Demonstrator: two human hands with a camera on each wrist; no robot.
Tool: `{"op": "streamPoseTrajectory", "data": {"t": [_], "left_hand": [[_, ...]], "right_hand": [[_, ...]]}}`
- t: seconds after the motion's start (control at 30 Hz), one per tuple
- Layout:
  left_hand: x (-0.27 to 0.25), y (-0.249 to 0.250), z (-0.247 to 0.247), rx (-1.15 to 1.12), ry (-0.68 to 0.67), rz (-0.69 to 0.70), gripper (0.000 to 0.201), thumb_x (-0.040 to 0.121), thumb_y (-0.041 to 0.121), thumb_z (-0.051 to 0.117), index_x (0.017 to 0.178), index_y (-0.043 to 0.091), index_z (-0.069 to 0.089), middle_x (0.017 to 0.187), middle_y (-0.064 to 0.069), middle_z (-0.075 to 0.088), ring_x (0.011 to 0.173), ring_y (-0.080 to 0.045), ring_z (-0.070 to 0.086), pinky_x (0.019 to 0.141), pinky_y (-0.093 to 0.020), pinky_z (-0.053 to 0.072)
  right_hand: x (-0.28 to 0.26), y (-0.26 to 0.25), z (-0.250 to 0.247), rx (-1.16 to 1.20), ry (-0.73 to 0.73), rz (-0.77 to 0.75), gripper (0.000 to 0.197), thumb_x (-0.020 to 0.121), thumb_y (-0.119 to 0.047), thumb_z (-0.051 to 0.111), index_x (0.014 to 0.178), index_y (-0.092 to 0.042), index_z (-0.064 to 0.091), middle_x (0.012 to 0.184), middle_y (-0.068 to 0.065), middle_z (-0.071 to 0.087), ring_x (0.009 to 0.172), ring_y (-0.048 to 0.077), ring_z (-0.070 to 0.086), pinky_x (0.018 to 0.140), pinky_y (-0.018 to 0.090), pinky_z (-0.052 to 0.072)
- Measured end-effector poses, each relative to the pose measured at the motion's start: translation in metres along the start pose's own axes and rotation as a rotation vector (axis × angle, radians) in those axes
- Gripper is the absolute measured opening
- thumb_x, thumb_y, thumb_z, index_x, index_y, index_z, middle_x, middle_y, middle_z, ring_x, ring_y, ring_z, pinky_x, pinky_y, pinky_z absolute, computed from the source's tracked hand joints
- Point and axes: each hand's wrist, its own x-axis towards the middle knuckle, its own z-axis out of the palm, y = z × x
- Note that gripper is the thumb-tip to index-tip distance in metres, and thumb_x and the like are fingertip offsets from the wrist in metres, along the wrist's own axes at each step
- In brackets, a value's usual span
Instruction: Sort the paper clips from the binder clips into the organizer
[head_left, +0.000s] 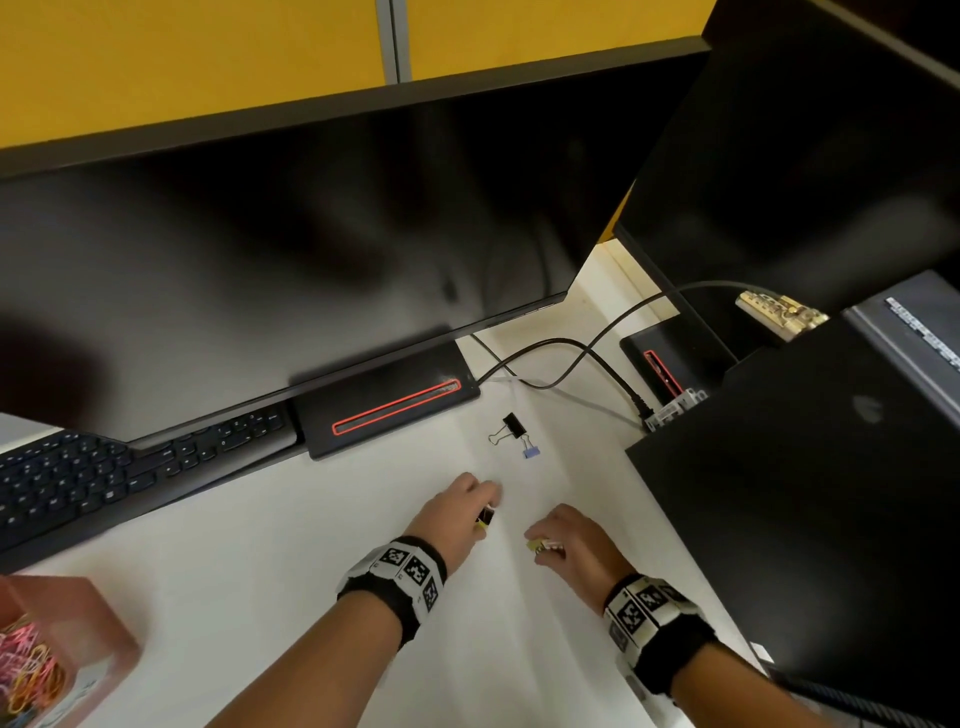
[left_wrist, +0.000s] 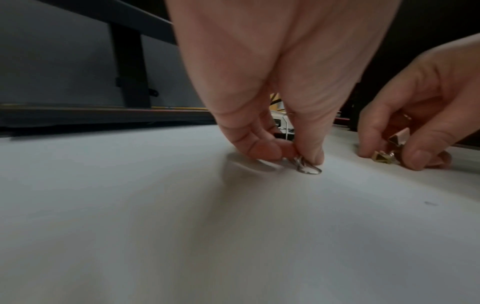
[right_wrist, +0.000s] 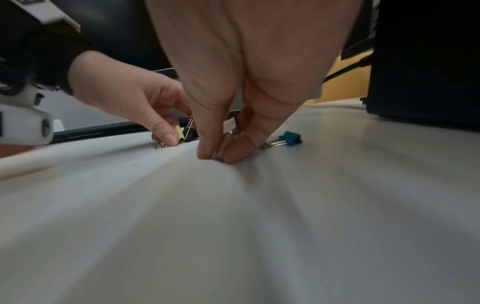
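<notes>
My left hand (head_left: 485, 503) is low over the white desk and pinches a yellow binder clip (right_wrist: 178, 132) and a black one (right_wrist: 189, 131); their wire handles (left_wrist: 307, 167) touch the surface. My right hand (head_left: 540, 540), just to its right, grips a yellow binder clip (left_wrist: 380, 158) and a pinkish one (left_wrist: 400, 137), fingertips (right_wrist: 207, 153) down on the desk. Beyond both hands lie a loose black binder clip (head_left: 511, 427) and a blue one (head_left: 530, 451). The pink organizer (head_left: 88, 618) at the lower left holds several coloured paper clips (head_left: 28, 660).
A large monitor (head_left: 311, 234) on a black base (head_left: 384, 410) stands behind the hands, with a keyboard (head_left: 104, 473) to the left. Black cables (head_left: 571, 353) run behind the loose clips. A dark laptop (head_left: 805, 493) borders the right side.
</notes>
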Motion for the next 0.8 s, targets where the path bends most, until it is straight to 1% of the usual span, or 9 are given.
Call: {"op": "streamPoseTrajectory", "data": {"t": [0.07,0.17,0.23,0.33,0.4,0.53,0.6,0.73,0.8], "left_hand": [[-0.004,-0.005,-0.002,-0.033,0.023,-0.072,0.036,0.082,0.006,0.058,0.113,0.024,0.048,0.108,0.002,0.045,0.089,-0.020,0.056,0.079,-0.028,0.051],[-0.009,-0.010,-0.005,-0.020,0.052,-0.136,0.021,0.082,0.013,0.061,0.102,0.020,0.054,0.101,0.002,0.044,0.086,-0.020,0.057,0.079,-0.028,0.051],[-0.013,-0.011,-0.005,0.044,0.070,-0.160,0.017,0.083,0.018,0.061,0.098,0.020,0.055,0.098,0.003,0.043,0.090,-0.020,0.053,0.075,-0.027,0.047],[-0.014,-0.013,-0.002,0.138,0.080,-0.146,0.017,0.082,0.020,0.060,0.099,0.019,0.057,0.097,0.002,0.046,0.100,-0.020,0.043,0.076,-0.029,0.041],[-0.014,-0.013,-0.001,0.125,0.079,-0.141,0.015,0.083,0.019,0.060,0.097,0.018,0.057,0.093,0.004,0.046,0.096,-0.020,0.044,0.075,-0.026,0.037],[-0.017,-0.014,-0.001,0.120,0.094,-0.146,0.014,0.082,0.019,0.061,0.095,0.017,0.055,0.096,-0.002,0.056,0.091,-0.021,0.048,0.077,-0.028,0.040],[-0.018,-0.014,-0.002,0.103,0.095,-0.144,0.015,0.081,0.019,0.062,0.095,0.017,0.056,0.096,-0.003,0.058,0.092,-0.022,0.051,0.080,-0.030,0.043],[-0.018,-0.013,-0.005,-0.020,0.107,-0.160,0.017,0.077,0.013,0.067,0.090,0.016,0.057,0.091,0.000,0.056,0.085,-0.019,0.055,0.073,-0.025,0.045],[-0.017,-0.014,-0.005,-0.082,0.119,-0.177,0.021,0.076,0.009,0.068,0.090,0.018,0.055,0.091,0.001,0.055,0.084,-0.019,0.057,0.070,-0.023,0.046]], "right_hand": [[0.004,-0.007,0.006,-0.043,0.008,0.019,0.022,0.082,-0.009,0.066,0.104,-0.014,0.066,0.103,0.001,0.055,0.100,0.019,0.054,0.088,0.019,0.043],[0.007,-0.017,0.009,-0.117,-0.043,0.047,0.021,0.084,-0.014,0.063,0.105,-0.014,0.064,0.113,0.003,0.054,0.101,0.021,0.052,0.092,0.026,0.043],[0.007,-0.021,0.009,-0.122,-0.062,0.034,0.017,0.085,-0.014,0.062,0.102,-0.012,0.063,0.109,0.003,0.055,0.097,0.019,0.056,0.087,0.026,0.046],[0.004,-0.022,0.009,-0.066,-0.071,0.007,0.012,0.084,-0.008,0.061,0.096,-0.011,0.063,0.095,-0.002,0.051,0.078,0.008,0.054,0.067,0.004,0.040],[0.001,-0.020,0.006,-0.046,-0.064,-0.007,0.013,0.082,-0.008,0.064,0.096,-0.010,0.064,0.093,-0.004,0.049,0.075,0.006,0.051,0.062,0.000,0.036],[-0.006,-0.004,-0.020,0.008,0.054,0.025,0.008,0.080,-0.008,0.066,0.089,-0.009,0.066,0.090,-0.003,0.055,0.082,0.010,0.056,0.071,0.004,0.041],[-0.012,0.007,-0.035,0.048,0.127,0.076,0.010,0.079,-0.008,0.067,0.087,-0.014,0.065,0.088,-0.003,0.061,0.083,0.011,0.059,0.077,0.014,0.047],[-0.019,0.021,-0.044,0.086,0.099,0.170,0.039,0.078,-0.009,0.070,0.115,-0.017,0.060,0.085,-0.016,0.050,0.087,0.010,0.056,0.089,0.023,0.050],[-0.015,0.022,-0.039,0.058,0.042,0.180,0.047,0.079,-0.009,0.070,0.123,-0.016,0.057,0.089,-0.013,0.047,0.094,0.013,0.054,0.097,0.027,0.047]]}}
